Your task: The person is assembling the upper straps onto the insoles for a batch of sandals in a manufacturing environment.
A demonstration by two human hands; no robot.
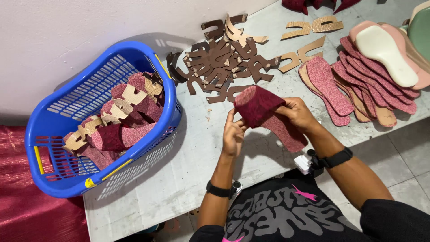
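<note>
At the centre of the frame, above the surface (pixel 179 179), both hands — left hand (pixel 233 136), right hand (pixel 298 114) — pinch a maroon glitter insole (pixel 264 112) beside the blue basket (pixel 71 103).

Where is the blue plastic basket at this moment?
In the head view, the blue plastic basket sits at the table's left end, against the wall, left of the brown cut-out pieces and the left hand.

Both hands, left hand (pixel 233 136) and right hand (pixel 298 114), grip a maroon sandal insole (pixel 264 112) above the grey table (pixel 188 179), beside a blue basket (pixel 67 170).
</note>
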